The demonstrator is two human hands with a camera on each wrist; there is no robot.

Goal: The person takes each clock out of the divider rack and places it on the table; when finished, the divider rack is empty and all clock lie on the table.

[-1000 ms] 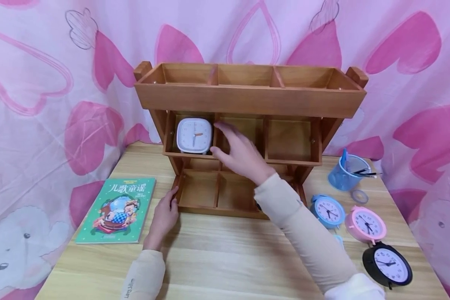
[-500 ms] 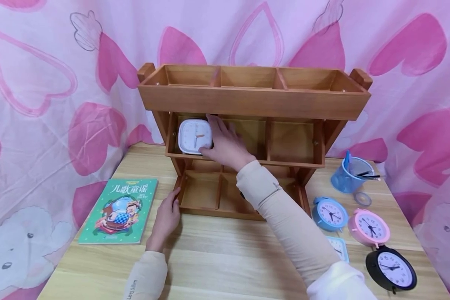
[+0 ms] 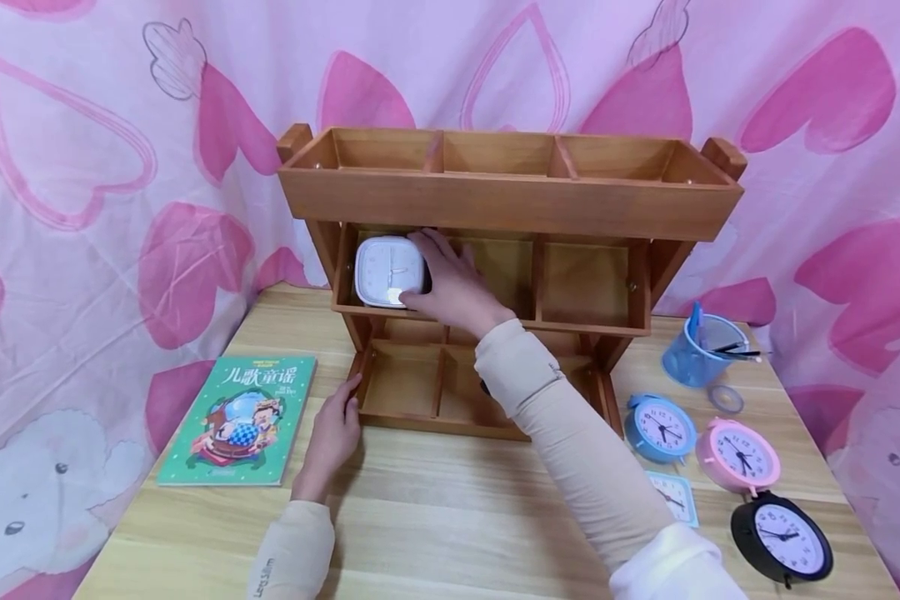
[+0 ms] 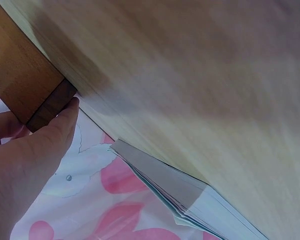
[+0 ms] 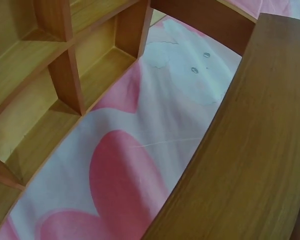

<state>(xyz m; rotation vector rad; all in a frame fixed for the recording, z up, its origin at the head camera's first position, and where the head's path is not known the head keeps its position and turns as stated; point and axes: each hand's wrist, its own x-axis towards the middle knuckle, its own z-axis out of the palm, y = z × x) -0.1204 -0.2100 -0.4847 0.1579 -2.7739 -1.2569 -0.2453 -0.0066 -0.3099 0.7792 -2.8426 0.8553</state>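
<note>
A white square clock (image 3: 388, 272) with rounded corners stands in the left compartment of the middle tier of a wooden shelf (image 3: 510, 200). My right hand (image 3: 453, 283) grips its right side, thumb at the lower front and fingers by the upper right edge; part of the fingers is hidden. Low on the left, my left hand (image 3: 333, 429) holds the end of the shelf's bottom tier. In the left wrist view, the thumb and fingers of that left hand (image 4: 32, 165) lie on either side of the wooden end (image 4: 52, 105). The right wrist view shows mostly shelf boards (image 5: 240, 135).
A green book (image 3: 236, 421) lies to the left. On the right are a blue clock (image 3: 660, 427), a pink clock (image 3: 738, 454), a black clock (image 3: 783, 537), a light-blue square clock (image 3: 675, 497), a blue pen cup (image 3: 701, 350) and a ring (image 3: 725, 398). A curtain (image 3: 67, 275) hangs behind.
My right hand has moved left from beside the white clock and taken hold of its right side. The clock has barely shifted. The left hand keeps its place on the shelf.
</note>
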